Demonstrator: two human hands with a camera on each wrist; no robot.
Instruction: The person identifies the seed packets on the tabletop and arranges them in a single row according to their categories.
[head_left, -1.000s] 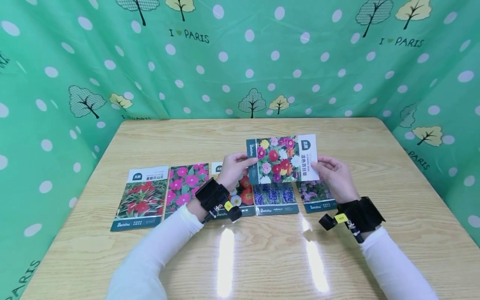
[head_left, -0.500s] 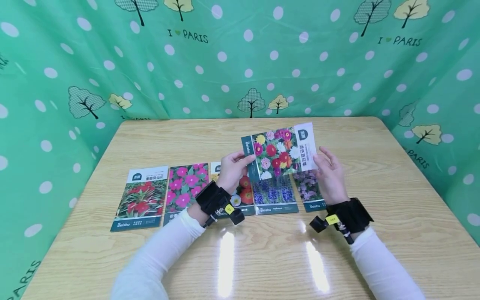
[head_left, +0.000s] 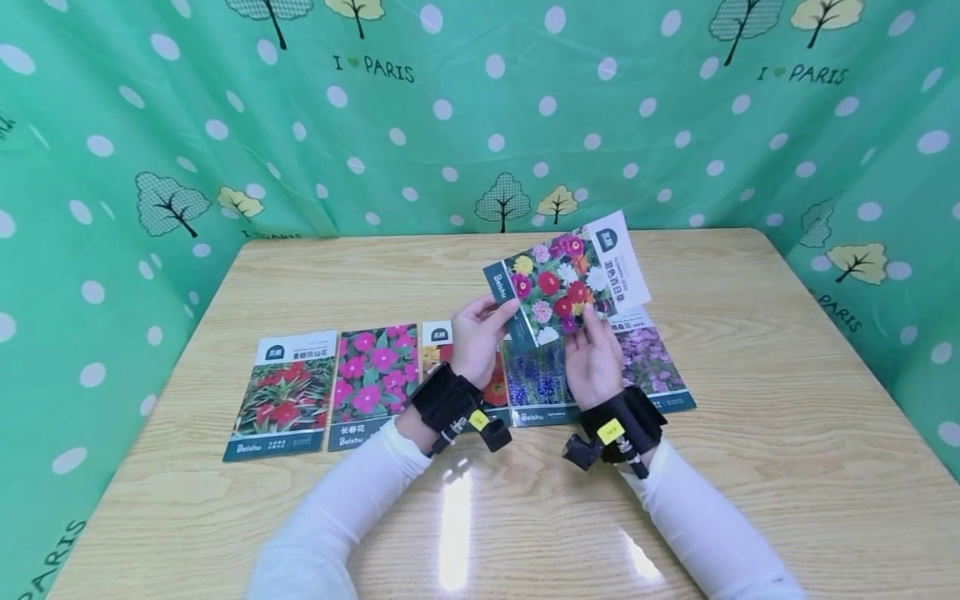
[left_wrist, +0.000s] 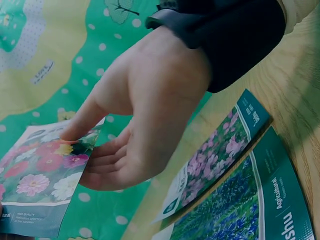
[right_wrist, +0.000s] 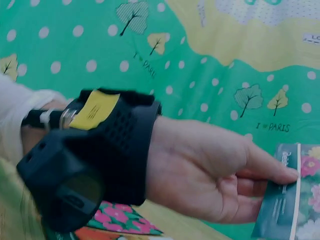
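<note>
A flower seed packet with mixed red, white and pink blooms is held tilted above the table, its white end up to the right. My left hand pinches its dark teal end; the right wrist view shows this hand's thumb on the teal band. Along the packet's near long edge my right hand grips it, thumb on the picture side and fingers behind, as the left wrist view shows. Beneath lie a blue-flower packet and a purple-flower packet, both partly covered.
Further left on the wooden table lie a red-flower packet, a magenta-flower packet and an orange-flower packet mostly behind my left arm. A green dotted cloth hangs behind and beside the table.
My right hand has shifted left from the packet's white end to its near long edge. The packet has tilted, its white end rising. More of the purple-flower packet shows.
</note>
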